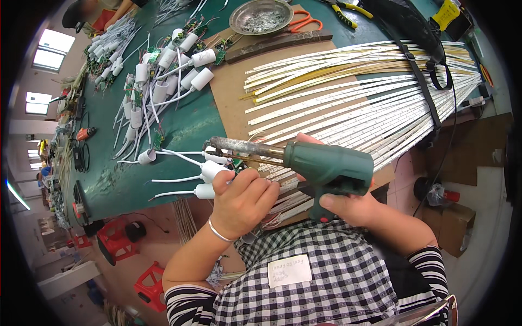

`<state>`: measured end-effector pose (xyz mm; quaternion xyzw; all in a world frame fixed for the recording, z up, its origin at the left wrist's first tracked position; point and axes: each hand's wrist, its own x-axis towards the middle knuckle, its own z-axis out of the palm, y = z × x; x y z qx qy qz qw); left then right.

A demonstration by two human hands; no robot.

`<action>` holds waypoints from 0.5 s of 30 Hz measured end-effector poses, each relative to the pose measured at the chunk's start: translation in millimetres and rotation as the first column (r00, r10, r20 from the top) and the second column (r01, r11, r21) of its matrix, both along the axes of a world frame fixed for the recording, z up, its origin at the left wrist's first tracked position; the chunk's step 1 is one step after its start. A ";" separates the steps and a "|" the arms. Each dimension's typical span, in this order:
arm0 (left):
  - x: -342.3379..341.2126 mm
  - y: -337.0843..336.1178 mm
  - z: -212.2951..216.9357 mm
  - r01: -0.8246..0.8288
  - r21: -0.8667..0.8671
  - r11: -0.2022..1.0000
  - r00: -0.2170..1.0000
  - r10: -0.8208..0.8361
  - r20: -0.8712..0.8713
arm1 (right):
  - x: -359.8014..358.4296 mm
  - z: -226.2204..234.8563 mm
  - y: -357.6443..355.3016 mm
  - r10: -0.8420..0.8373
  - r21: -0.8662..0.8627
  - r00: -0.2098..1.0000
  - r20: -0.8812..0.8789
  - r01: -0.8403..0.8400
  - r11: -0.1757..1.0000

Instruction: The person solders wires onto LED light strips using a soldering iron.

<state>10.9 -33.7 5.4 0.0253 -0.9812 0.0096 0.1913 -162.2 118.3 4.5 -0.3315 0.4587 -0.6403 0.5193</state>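
My right hand (356, 208) grips the handle of a green pistol-shaped soldering gun (333, 163). Its worn metal barrel points left over the work. Just below the barrel, my left hand (244, 201) is closed, fingers pinched together; what they hold is hidden. Beside those fingers lie white lamp end caps (211, 171) with white cables, and small green circuit boards partly covered by the gun. To the right, long white LED strips (321, 117) fan out, their near ends lying under the gun and my hands.
More caps with boards and cables (142, 73) are heaped at the left of the green table (190, 126). Beyond sit a metal dish (235, 23), orange-handled scissors (305, 23), a dark bar (280, 45) and yellow-handled pliers (347, 16). A black strap (423, 89) crosses the strips. Red stools (115, 243) stand below.
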 end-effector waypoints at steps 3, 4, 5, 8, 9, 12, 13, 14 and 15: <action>1.2 3.0 -0.3 -0.002 -0.008 1.000 1.000 0.002 0.006 | -0.9 6.7 2.7 0.037 0.052 0.999 0.020 -0.038 0.998; 1.6 4.1 -0.3 0.002 -0.013 1.000 1.000 -0.002 0.008 | -1.0 7.9 3.9 0.075 0.105 0.994 0.073 -0.083 0.991; 1.6 5.2 -0.4 0.003 -0.012 1.000 1.000 -0.003 0.009 | -0.2 7.6 3.5 0.074 0.106 0.994 0.075 -0.082 0.991; 0.6 8.6 0.0 -0.013 -0.001 1.000 1.000 0.013 0.021 | 2.1 5.2 1.8 0.041 0.053 0.999 0.022 -0.042 0.998; 0.5 9.9 0.9 -0.032 0.013 0.999 0.999 0.032 0.032 | 2.6 1.5 1.3 0.030 0.009 0.999 -0.028 -0.029 1.000; -0.7 12.4 3.1 -0.060 0.024 0.998 0.997 0.059 0.048 | 0.7 4.0 4.1 0.045 0.022 0.999 -0.028 -0.045 0.999; -0.6 12.7 3.1 -0.064 0.023 0.998 0.997 0.063 0.047 | 0.3 5.5 5.5 0.068 0.079 0.998 0.016 -0.069 0.995; -0.4 13.0 2.4 -0.064 0.023 0.998 0.997 0.063 0.048 | -0.2 0.6 5.0 0.068 0.079 0.998 0.017 -0.069 0.995; -0.2 13.2 1.2 -0.067 0.029 0.997 0.997 0.066 0.040 | -0.8 -8.3 3.3 0.042 -0.034 0.991 -0.130 -0.047 0.998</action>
